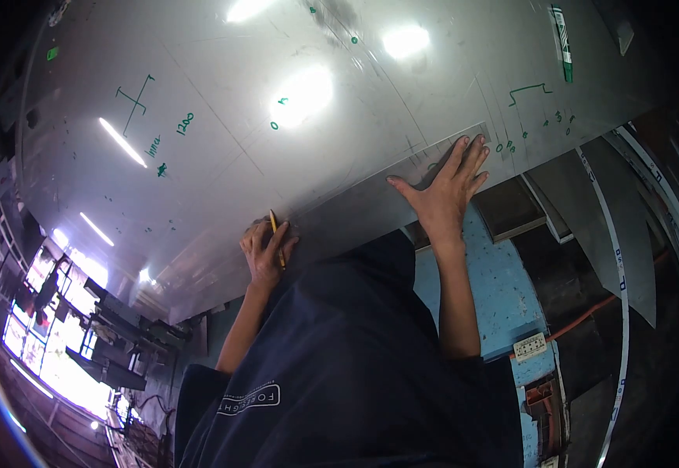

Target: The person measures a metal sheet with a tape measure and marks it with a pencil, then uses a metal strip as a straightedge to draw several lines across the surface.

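Fingers of my left hand [261, 243] are closed around a yellow pencil [274, 224], at the near edge of a large grey metal sheet [222, 109]. Spread wide, my right hand [444, 191] presses its fingertips on a thin, flat metal strip [355, 201] lying along that edge. The strip's straight far side runs from the right fingertips towards the left hand. Thin lines and green handwritten marks, including "1200", cover the sheet. What the left palm rests on is hidden.
A green-and-white marker [563, 43] lies at the sheet's far right. Below on the right are a blue surface [483, 273], a white power outlet [530, 347] with an orange cable, and a long white measuring tape [620, 273]. Bright windows and equipment stand at lower left.
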`<state>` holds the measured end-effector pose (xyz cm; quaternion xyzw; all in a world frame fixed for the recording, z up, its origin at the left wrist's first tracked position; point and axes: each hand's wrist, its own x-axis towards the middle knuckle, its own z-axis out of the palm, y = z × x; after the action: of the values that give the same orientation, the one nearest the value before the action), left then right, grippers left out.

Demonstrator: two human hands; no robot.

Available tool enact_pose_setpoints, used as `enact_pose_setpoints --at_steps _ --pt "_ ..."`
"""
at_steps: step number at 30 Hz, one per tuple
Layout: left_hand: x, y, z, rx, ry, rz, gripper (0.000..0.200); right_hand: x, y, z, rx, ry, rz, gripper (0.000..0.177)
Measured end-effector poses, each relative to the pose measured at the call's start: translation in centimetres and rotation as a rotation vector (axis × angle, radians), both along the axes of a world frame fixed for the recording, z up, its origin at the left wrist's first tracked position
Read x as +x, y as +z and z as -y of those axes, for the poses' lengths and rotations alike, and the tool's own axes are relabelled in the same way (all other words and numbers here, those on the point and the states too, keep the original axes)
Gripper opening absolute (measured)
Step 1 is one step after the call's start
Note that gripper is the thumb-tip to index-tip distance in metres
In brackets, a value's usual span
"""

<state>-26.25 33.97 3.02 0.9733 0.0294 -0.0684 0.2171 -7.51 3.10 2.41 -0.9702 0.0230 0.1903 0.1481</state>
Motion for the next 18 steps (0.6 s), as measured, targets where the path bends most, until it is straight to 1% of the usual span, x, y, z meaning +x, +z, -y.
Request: enact_pose_setpoints --at_steps 6,10,12,13,15,17,18 --pt "-0.1 -0.2 0.0 0.011 -0.01 0.011 0.053 0.1 0.2 -0.1 0.001 -0.013 -0.022 0.146" --pt "1.4 0.9 0.3 -0.025 -0.032 0.016 0.051 0.2 0.4 -0.1 -0.02 -0.016 -0.046 0.145" --pt "3.5 2.0 0.6 -0.142 -0.035 0.03 0.038 0.4 0.6 -0.4 -0.021 -0.03 -0.048 0.144" --pt "5.3 2.8 1.6 -0.147 -0.038 0.032 0.038 0.4 0.7 -0.4 -0.018 -0.037 -0.058 0.143" --pt "10.3 3.9 5.0 -0.708 0.487 -0.125 0.022 0.4 0.8 -0.5 -0.018 -0.046 -0.062 0.143" --pt "15.6 2.7 6.5 -0.792 0.172 -0.069 0.012 0.5 1.1 -0.7 -0.014 -0.054 -0.06 0.142" --pt "18.1 2.4 7.7 -0.852 0.127 -0.124 0.012 0.7 1.4 -0.8 -0.039 -0.055 -0.077 0.141"
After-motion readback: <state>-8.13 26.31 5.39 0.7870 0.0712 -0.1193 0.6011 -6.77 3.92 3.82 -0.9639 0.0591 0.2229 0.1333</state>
